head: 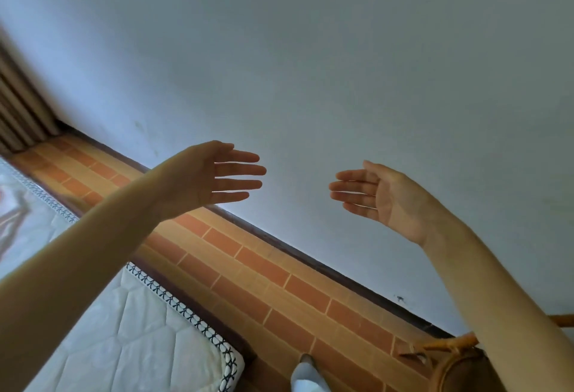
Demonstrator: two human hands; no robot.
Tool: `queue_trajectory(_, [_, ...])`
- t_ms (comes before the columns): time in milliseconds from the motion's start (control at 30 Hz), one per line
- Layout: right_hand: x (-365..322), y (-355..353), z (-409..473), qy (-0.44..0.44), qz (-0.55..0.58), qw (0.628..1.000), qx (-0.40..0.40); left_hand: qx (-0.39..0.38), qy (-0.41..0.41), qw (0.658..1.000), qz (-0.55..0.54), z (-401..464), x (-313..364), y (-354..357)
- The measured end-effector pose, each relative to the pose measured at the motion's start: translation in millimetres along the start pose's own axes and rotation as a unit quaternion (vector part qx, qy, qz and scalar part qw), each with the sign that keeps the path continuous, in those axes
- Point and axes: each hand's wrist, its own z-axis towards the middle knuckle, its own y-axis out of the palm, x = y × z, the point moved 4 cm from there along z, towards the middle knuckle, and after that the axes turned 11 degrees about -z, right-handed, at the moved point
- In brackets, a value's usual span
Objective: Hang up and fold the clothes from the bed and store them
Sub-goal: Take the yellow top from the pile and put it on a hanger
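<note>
Two bare hands were raised before a plain white wall point(341, 50); the left hand point(206, 174) and right hand point(382, 196) faced each other, well apart, fingers point(239, 171) straight, slightly spread, holding nothing; below lay a tiled floor point(248, 267), a curtain point(18, 105) at far left, a wicker basket point(453, 360) at lower right; the bed point(130, 329), a quilted mattress, lay lower left, under the left forearm; no clothes showed near the fingers.

The single head camera is looking forward and down from the person's head, and it is tilting strongly, so the wall point(341, 50) and the tiled floor point(248, 267) are running diagonally. It is sitting close to both raised forearms (the wide lens is stretching them), with the mattress point(124, 329) corner lying low at the left.
</note>
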Motion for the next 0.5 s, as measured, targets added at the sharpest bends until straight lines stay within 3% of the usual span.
queue_trajectory(333, [-51, -34, 138, 0.014, -0.024, 0.996, -0.089, 0.097, 0.023, 0.994, -0.051, 83, 40, -1])
queue_trajectory(500, [-57, -11, 202, 0.035, -0.039, 0.986, -0.159, 0.213, 0.018, 0.975, -0.067, 103, 38, -23])
